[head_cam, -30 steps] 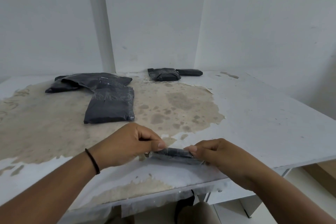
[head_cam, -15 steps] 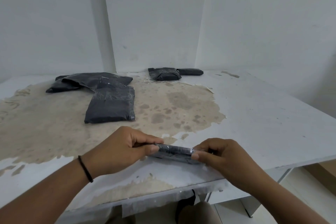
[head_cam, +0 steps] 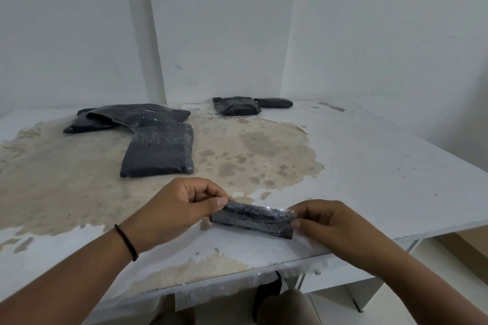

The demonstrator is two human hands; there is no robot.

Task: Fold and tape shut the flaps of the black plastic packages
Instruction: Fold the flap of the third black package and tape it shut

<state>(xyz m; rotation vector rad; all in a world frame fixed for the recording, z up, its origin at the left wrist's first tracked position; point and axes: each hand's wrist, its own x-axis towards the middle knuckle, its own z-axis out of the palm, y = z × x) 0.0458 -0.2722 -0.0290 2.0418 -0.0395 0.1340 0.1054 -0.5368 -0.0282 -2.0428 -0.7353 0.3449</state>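
Note:
A small, narrow black plastic package (head_cam: 253, 220), wrapped in glossy clear tape, lies near the table's front edge. My left hand (head_cam: 179, 208) pinches its left end between thumb and fingers. My right hand (head_cam: 324, 221) pinches its right end, where a bit of clear tape shows. The package sits just above or on the tabletop; contact is unclear.
On the worn white table (head_cam: 369, 166) a flat black package (head_cam: 158, 153) lies at mid-left, with larger black bags (head_cam: 126, 116) behind it. Two small wrapped packages (head_cam: 237, 105) (head_cam: 274, 102) sit at the back by the wall. The table's front edge is close below my hands.
The package has turned and shown more of its broad side. My hands have moved apart to its two ends, and it sits slightly higher and further right than before.

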